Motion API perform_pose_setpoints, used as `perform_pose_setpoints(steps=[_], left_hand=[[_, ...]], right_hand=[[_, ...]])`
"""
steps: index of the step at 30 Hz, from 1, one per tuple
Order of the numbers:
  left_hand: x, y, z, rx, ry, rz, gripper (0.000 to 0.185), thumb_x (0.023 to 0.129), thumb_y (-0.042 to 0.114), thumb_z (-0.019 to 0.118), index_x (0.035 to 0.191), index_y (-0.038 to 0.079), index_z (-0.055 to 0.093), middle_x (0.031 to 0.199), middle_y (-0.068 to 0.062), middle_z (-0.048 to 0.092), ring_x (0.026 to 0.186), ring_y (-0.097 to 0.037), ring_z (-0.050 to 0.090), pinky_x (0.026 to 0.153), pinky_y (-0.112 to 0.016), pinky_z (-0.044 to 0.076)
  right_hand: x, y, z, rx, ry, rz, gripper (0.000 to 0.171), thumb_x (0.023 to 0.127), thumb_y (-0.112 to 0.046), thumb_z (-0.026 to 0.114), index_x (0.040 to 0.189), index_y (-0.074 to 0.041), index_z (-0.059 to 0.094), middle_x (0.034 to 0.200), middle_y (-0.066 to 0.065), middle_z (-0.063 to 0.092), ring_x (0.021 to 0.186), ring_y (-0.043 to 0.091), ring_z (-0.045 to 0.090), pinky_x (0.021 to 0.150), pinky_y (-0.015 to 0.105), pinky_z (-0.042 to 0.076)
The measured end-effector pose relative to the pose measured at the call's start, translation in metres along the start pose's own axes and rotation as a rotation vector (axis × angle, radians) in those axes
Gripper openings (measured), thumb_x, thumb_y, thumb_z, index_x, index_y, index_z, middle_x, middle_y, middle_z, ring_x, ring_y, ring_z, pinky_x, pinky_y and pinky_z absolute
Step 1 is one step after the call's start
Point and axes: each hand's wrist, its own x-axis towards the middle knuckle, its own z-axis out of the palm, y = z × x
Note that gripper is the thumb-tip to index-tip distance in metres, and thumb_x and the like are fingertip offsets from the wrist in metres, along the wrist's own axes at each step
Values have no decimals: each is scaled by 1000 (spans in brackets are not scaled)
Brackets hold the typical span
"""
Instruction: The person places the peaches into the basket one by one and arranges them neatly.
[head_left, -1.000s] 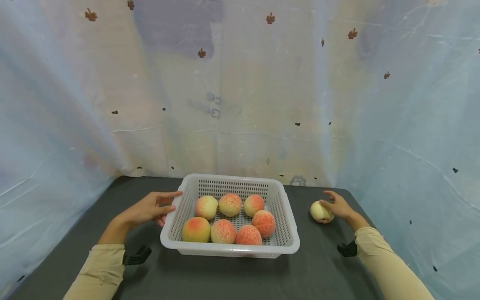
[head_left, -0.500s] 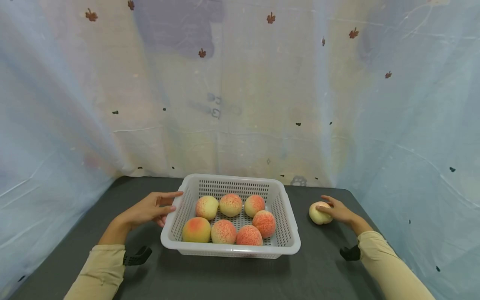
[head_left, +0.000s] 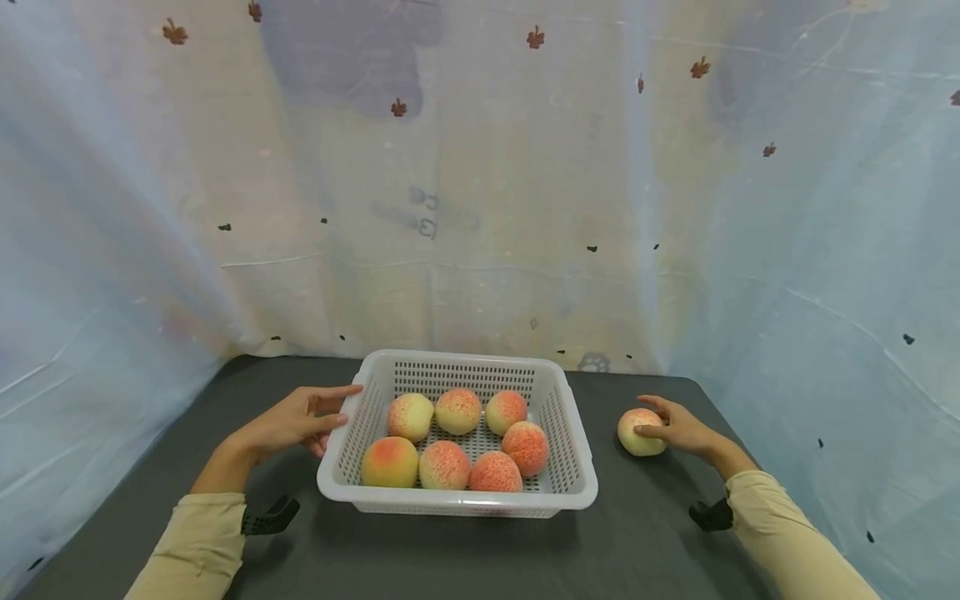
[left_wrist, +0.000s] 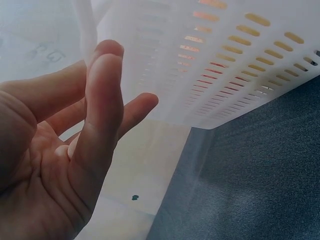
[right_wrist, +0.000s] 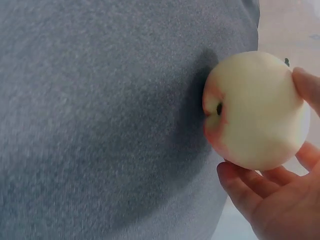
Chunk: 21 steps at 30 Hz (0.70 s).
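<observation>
The right hand [head_left: 678, 427] cups a pale peach [head_left: 641, 432] on the dark table [head_left: 420, 558], right of the basket [head_left: 457, 500] — fingers curled round its far and right side, thumb on its near side. The left hand [head_left: 288, 421] rests at the basket's left wall, fingers straight and spread, holding nothing. Seven peaches [head_left: 444, 464] lie inside the basket — two rows.

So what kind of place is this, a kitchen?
More likely a makeshift recording booth: pale sheeting curtains off a dark table holding only a white basket of peaches and one loose peach.
</observation>
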Motion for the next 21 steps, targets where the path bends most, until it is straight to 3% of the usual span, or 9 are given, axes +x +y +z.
perform_pose_setpoints(steps=[10, 21], left_hand=[[0, -2, -2, -7, -2, 0, 70, 102, 25, 62, 160, 6, 27, 148, -34, 48, 62, -15, 69, 64, -50, 63], [1, 0, -1, 5, -6, 5, 70, 102, 24, 61, 160, 5, 27, 146, -34, 49, 63, -14, 69, 64, -51, 63]], right_hand=[[-6, 2, -3, -40, 10, -43, 63, 98, -27, 67, 146, 7, 45, 137, 30, 54, 125, 50, 51, 88, 47, 55], [-9, -5, 0, -43, 44, -55, 61, 97, -29, 69, 142, 7, 50, 132, 25, 60, 119, 41, 59, 85, 38, 55]])
